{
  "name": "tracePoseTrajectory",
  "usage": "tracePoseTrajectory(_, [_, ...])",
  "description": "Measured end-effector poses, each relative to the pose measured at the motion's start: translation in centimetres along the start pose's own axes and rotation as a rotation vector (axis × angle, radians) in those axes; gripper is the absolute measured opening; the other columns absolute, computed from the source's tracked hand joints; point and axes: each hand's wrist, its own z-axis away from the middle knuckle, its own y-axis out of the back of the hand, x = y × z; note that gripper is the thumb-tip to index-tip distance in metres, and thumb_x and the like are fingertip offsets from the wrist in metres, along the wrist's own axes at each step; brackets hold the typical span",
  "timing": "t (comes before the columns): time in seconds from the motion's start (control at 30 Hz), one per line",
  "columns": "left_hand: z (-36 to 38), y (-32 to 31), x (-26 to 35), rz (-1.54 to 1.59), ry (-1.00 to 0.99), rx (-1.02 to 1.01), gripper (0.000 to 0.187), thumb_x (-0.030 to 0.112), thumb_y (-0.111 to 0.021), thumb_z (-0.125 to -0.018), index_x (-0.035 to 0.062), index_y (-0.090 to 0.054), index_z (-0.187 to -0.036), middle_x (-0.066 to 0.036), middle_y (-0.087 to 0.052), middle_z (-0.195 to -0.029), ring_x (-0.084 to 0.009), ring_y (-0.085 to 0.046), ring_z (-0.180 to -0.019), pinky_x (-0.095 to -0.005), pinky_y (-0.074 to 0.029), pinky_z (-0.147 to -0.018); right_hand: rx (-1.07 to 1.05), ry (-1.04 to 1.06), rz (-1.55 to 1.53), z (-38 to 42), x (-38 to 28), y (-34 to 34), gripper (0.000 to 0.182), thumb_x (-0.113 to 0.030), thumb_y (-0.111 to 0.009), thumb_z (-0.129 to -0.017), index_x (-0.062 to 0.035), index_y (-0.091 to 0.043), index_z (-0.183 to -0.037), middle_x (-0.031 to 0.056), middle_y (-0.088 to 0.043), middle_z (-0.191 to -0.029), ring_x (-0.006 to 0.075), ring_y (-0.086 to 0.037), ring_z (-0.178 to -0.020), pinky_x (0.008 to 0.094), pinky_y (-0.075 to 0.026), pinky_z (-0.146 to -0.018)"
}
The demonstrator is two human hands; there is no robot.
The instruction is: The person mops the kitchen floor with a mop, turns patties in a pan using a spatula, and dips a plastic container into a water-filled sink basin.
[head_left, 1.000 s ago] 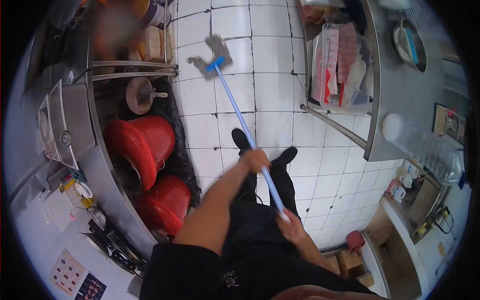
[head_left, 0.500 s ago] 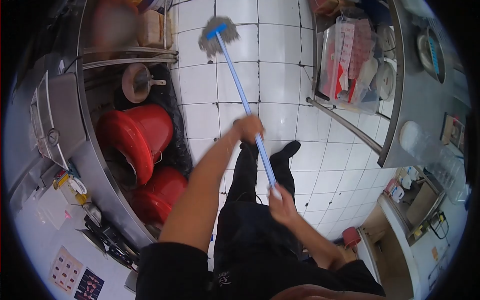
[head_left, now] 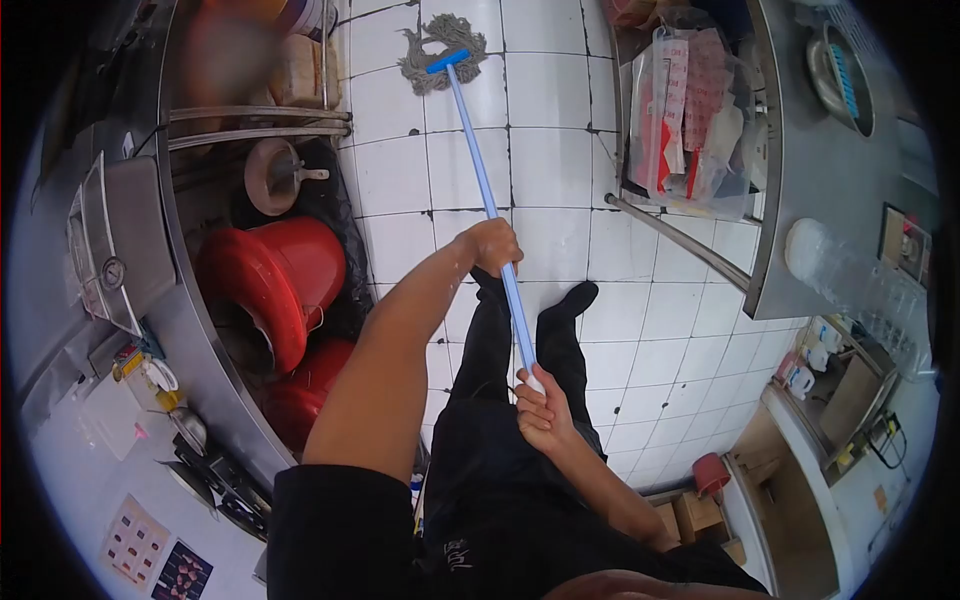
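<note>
A mop (head_left: 476, 150) with a pale blue handle stretches from my body to the far floor. Its grey string head (head_left: 468, 80) lies spread on the white tiles under a blue clamp. My left hand (head_left: 493, 245) is wrapped round the middle of the handle. Nearer my waist, my right hand (head_left: 543, 410) grips the handle's white end, fingers curled over it. Both of my feet stand on the tiles, just past my left hand.
Red buckets (head_left: 305, 270) and a pan (head_left: 272, 176) sit under the steel counter on the left. To the right, a clear plastic bin (head_left: 645, 130) holds packages beside a metal rail (head_left: 680, 240). Cardboard boxes (head_left: 697, 510) are at lower right.
The mop head has shifted slightly right and its strings have fanned out. My right hand has moved a little left with the handle's end; my left hand keeps its grip.
</note>
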Motion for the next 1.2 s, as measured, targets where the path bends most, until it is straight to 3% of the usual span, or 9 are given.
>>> tracePoseTrajectory(0.17, [-1.0, 1.0, -4.6, -0.007, -0.021, -0.011, 0.011, 0.022, -0.074, -0.061, 0.0162, -0.067, -0.067, 0.001, -0.07, -0.07, -0.0237, -0.068, -0.065, -0.0396, -0.053, -0.059, -0.037, 0.01, 0.038, -2.3, -2.0, -2.2, 0.027, -0.029, -0.045, -0.103, -0.0043, -0.052, -0.098, -0.0016, -0.038, -0.058, 0.0045, -0.033, -0.038, 0.0196, -0.026, -0.029])
tracePoseTrajectory(0.27, [-1.5, 4.6, -7.4, -0.081, 0.128, -0.017, 0.011, 0.015, -0.076, -0.06, 0.014, -0.067, -0.065, -0.001, -0.071, -0.071, -0.0246, -0.068, -0.069, -0.0381, -0.053, -0.061, -0.052, 0.011, 0.051, -5.7, -3.9, -4.9, 0.025, -0.028, -0.046, -0.103, -0.0044, -0.052, -0.098, -0.0018, -0.037, -0.058, 0.0041, -0.032, -0.039, 0.0197, -0.026, -0.029])
tracePoseTrajectory(0.37, [-2.0, 5.2, -6.6, -0.047, 0.088, -0.087, 0.017, 0.029, -0.073, -0.07, 0.0124, -0.07, -0.068, -0.009, -0.07, -0.071, -0.0308, -0.068, -0.069, -0.042, -0.053, -0.064, -0.055, 0.007, 0.031, -4.9, -3.9, -4.8, 0.025, -0.028, -0.045, -0.103, -0.005, -0.052, -0.097, -0.0017, -0.037, -0.058, 0.005, -0.032, -0.038, 0.0202, -0.026, -0.029])
tracePoseTrajectory(0.57, [-3.1, -7.7, 11.0, 0.116, 0.082, 0.022, 0.022, 0.04, -0.069, -0.068, 0.0192, -0.07, -0.063, -0.01, -0.068, -0.067, -0.0297, -0.067, -0.067, -0.0427, -0.052, -0.06, 0.146, 0.0, 0.058, 10.9, -1.8, 8.2, 0.026, -0.032, -0.044, -0.103, -0.0089, -0.054, -0.096, -0.001, -0.039, -0.056, 0.0079, -0.036, -0.038, 0.0223, -0.029, -0.028])
tracePoseTrajectory(0.63, [-5.6, -10.8, 18.9, 0.214, 0.028, -0.072, 0.019, 0.038, -0.071, -0.069, 0.0194, -0.072, -0.071, -0.01, -0.067, -0.067, -0.0298, -0.068, -0.069, -0.0443, -0.053, -0.06, 0.33, 0.021, 0.084, 19.2, -0.7, 8.6, 0.024, -0.031, -0.046, -0.103, -0.0088, -0.055, -0.097, -0.0008, -0.043, -0.059, 0.0058, -0.037, -0.039, 0.019, -0.028, -0.028])
tracePoseTrajectory(0.73, [-7.1, -12.0, 27.1, 0.347, 0.018, 0.172, 0.018, 0.028, -0.074, -0.055, 0.0201, -0.069, -0.071, -0.004, -0.065, -0.066, -0.0281, -0.066, -0.067, -0.0418, -0.051, -0.063, 0.548, 0.05, 0.149, 26.3, 0.4, 5.4, 0.025, -0.032, -0.047, -0.102, -0.0093, -0.056, -0.097, -0.0018, -0.042, -0.055, 0.0053, -0.038, -0.038, 0.0172, -0.028, -0.028])
tracePoseTrajectory(0.9, [-4.9, -12.3, 21.3, 0.464, -0.044, 0.275, 0.021, 0.032, -0.073, -0.06, 0.0162, -0.07, -0.073, -0.006, -0.069, -0.07, -0.0273, -0.068, -0.068, -0.0404, -0.053, -0.062, 0.438, -0.097, 0.148, 21.7, -0.2, 5.0, 0.027, -0.035, -0.051, -0.1, -0.0106, -0.059, -0.093, -0.0021, -0.043, -0.055, 0.005, -0.042, -0.04, 0.0171, -0.029, -0.028])
tracePoseTrajectory(0.93, [-4.1, -11.8, 18.1, 0.402, -0.047, 0.224, 0.017, 0.028, -0.074, -0.058, 0.0213, -0.071, -0.073, -0.003, -0.067, -0.068, -0.0258, -0.066, -0.066, -0.0406, -0.051, -0.061, 0.654, -0.025, 0.255, 19.0, -1.4, 6.1, 0.031, -0.039, -0.051, -0.099, -0.0108, -0.061, -0.09, -0.0016, -0.046, -0.056, 0.0054, -0.044, -0.041, 0.0179, -0.031, -0.029])
tracePoseTrajectory(1.2, [5.7, 2.9, -12.2, -0.142, 0.272, 0.212, 0.016, 0.029, -0.072, -0.066, 0.0156, -0.066, -0.061, -0.007, -0.065, -0.064, -0.0313, -0.064, -0.067, -0.0437, -0.05, -0.063, 0.095, -0.11, 0.266, -10.6, -4.7, -8.7, 0.024, -0.029, -0.052, -0.1, -0.0056, -0.056, -0.093, -0.0035, -0.036, -0.055, 0.0054, -0.032, -0.038, 0.0196, -0.026, -0.03])
